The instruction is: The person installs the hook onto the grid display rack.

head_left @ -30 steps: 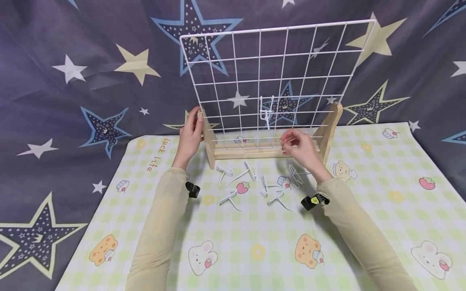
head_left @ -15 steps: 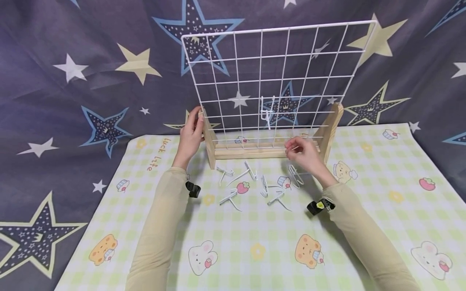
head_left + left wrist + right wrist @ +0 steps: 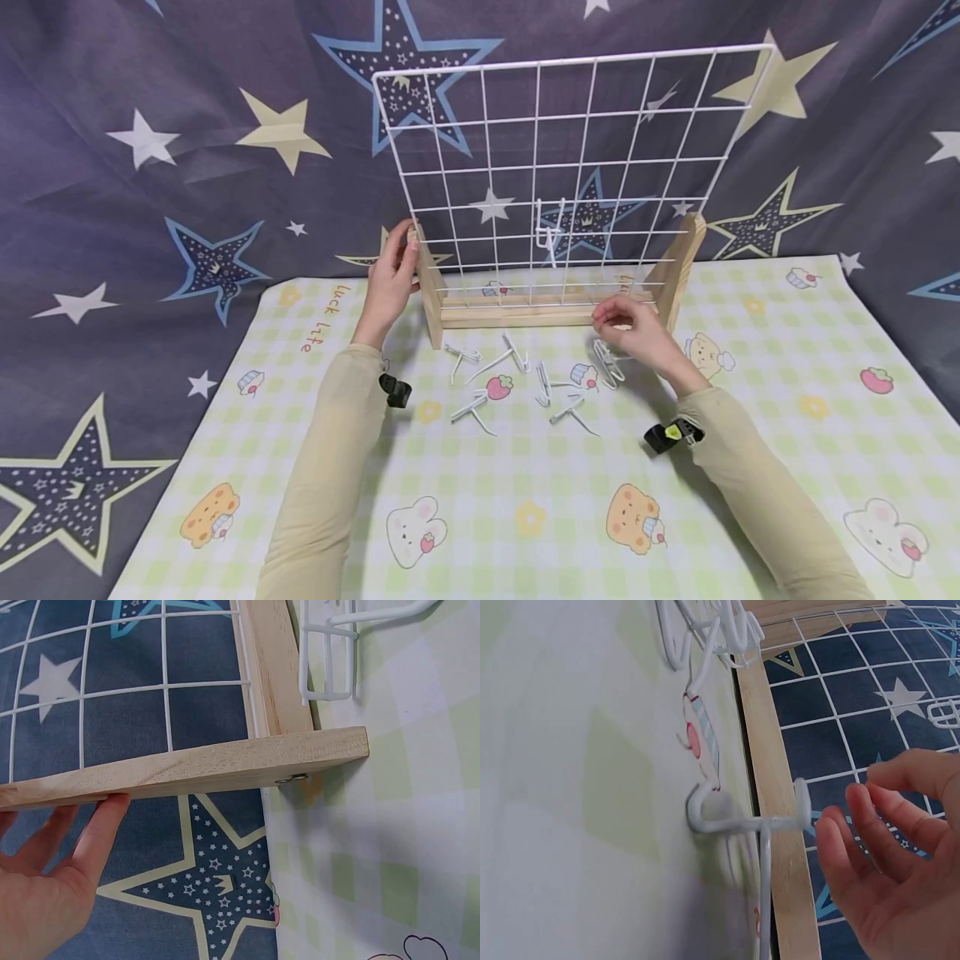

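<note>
free passage above the near tablecloth (image 3: 502,467); beyond it, white hooks (image 3: 470,407), then wire grid (image 3: 535,167)

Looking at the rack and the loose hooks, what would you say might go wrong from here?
The right hand, hanging near a white hook, might knock it aside. The left hand touches only one side of the wooden stand, so pushing the wire grid could perhaps twist it.

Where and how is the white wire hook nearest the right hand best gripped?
Probably pinch this white wire hook by its prong, coming from above right: the prong sticks out to the right, away from the other hooks, and gripping there should leave the broad back end uncovered.
</note>
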The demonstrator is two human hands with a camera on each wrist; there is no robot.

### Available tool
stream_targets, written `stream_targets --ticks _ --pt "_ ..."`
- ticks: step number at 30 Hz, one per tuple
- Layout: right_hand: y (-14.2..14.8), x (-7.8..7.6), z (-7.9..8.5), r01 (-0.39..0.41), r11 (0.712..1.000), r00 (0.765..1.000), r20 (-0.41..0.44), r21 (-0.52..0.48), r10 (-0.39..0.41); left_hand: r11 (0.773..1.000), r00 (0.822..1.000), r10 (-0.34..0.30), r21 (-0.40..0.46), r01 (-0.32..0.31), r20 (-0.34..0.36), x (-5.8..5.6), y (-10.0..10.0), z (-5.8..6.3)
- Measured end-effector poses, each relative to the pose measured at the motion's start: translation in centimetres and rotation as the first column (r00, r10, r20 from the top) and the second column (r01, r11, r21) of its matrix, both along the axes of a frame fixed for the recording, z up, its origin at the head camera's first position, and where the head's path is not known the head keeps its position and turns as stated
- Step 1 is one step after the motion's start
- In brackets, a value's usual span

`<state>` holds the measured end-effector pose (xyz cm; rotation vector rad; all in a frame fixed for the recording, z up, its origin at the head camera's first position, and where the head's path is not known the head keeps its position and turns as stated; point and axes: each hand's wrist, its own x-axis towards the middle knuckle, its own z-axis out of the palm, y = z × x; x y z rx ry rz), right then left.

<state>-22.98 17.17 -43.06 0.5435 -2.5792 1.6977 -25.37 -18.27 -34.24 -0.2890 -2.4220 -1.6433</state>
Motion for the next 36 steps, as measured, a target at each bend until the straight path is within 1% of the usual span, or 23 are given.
stream_targets --ticks 4,8,11,16,20,23,29,36 --pt "0.3 0.1 -0.2 -0.037 0.999 0.999 0.032 0.015 0.036 1.000 1.000 0.002 0.003 -0.002 0.000 0.0 -0.1 0.0" --pt "0.9 0.3 -0.5 -0.091 0.995 0.995 0.045 0.038 0.089 1.000 1.000 0.007 -0.007 -0.007 -0.004 0.1 -0.1 0.1" --pt "1.4 0.5 -0.8 -0.139 0.989 0.990 0.026 0.058 0.138 1.000 1.000 0.009 -0.013 -0.009 -0.007 0.1 -0.1 0.1" --pt "2.2 0.9 -1.2 -0.196 0.976 0.980 -0.013 0.090 0.198 1.000 1.000 0.001 -0.008 -0.001 -0.005 0.0 -0.1 0.0" --pt "2.6 1.1 -1.6 -0.226 0.970 0.974 -0.001 0.094 0.227 1.000 1.000 -0.005 -0.006 0.005 -0.001 0.0 -0.1 0.0" --pt "2.7 1.0 -1.8 -0.237 0.967 0.972 0.012 0.090 0.237 1.000 1.000 -0.008 -0.003 0.008 -0.004 0.0 -0.1 0.0" --pt "2.6 0.9 -1.7 -0.228 0.968 0.973 0.045 0.101 0.225 1.000 1.000 -0.004 -0.008 0.004 -0.007 -0.1 -0.1 0.0" --pt "2.4 0.8 -1.7 -0.203 0.968 0.979 0.015 0.145 0.203 1.000 1.000 -0.005 -0.012 0.005 -0.002 0.0 -0.1 0.0"
